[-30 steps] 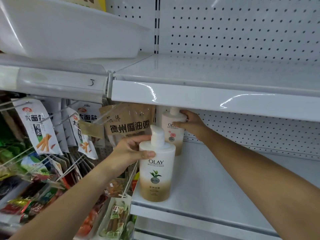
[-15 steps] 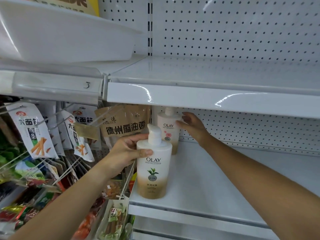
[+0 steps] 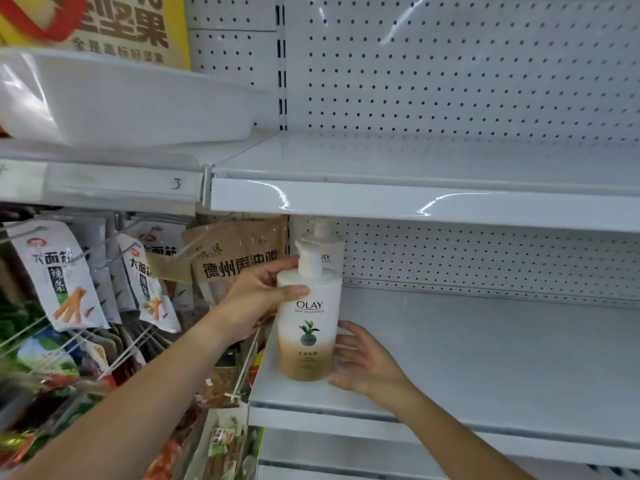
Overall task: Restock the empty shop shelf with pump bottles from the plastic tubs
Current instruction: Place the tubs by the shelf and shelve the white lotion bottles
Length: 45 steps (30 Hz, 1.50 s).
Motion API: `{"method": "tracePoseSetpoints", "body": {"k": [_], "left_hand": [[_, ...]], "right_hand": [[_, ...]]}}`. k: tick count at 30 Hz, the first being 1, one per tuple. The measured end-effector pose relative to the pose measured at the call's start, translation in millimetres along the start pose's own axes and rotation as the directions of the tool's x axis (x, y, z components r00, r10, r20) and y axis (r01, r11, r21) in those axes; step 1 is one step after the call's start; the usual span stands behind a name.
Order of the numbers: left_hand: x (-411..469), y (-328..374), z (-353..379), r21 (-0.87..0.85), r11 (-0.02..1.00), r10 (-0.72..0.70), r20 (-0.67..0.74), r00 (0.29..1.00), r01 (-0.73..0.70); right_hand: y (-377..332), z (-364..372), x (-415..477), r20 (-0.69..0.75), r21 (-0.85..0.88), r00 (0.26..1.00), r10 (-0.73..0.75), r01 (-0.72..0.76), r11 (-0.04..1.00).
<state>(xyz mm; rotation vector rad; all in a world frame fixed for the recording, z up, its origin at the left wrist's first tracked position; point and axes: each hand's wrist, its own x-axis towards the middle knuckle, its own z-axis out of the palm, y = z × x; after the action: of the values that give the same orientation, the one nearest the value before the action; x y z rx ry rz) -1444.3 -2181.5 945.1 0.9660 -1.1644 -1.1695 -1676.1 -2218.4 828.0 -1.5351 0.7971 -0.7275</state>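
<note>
I'm gripping front pump bottle [image 3: 309,327] at its shoulder, left hand [image 3: 257,299] fingers wrapped | right hand [image 3: 363,362] fingers spread, steadying its base | standing it at shelf [image 3: 467,358] left end, lining it before rear bottle [image 3: 323,247]

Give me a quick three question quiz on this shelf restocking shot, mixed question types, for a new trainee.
1. True or false: the left hand grips the front Olay pump bottle near its shoulder.
2. Multiple choice: where is the second Olay bottle? A) on the upper shelf, B) directly behind the front one, by the pegboard back panel, C) in the white plastic tub.
3. Fill in the blank: the right hand touches the front bottle at its ____ part.

Key: 1 true; 2 B; 3 lower. The white plastic tub sits on the neighbouring top shelf, and the upper shelf holds no bottles.
</note>
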Motion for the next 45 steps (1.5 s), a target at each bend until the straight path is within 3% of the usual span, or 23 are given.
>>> {"method": "tracePoseSetpoints", "body": {"k": [15,27,45], "left_hand": [[2.5,-8.3,-1.1,0.059,0.998,0.029,0.027,0.999,-0.031],[17.4,-3.3,-16.2,0.296,0.952,0.072,0.014,0.997,-0.072],[51.0,-25.3,-24.8,0.280,0.956,0.084,0.028,0.996,-0.088]], "right_hand": [[6.4,30.2,28.3,-0.112,-0.118,0.992,-0.051,0.038,0.992],[8.9,26.7,56.8,-0.181,-0.194,0.980,-0.077,0.041,0.980],[20.3,13.2,82.4,-0.203,-0.203,0.979,-0.026,-0.016,0.979]]}}
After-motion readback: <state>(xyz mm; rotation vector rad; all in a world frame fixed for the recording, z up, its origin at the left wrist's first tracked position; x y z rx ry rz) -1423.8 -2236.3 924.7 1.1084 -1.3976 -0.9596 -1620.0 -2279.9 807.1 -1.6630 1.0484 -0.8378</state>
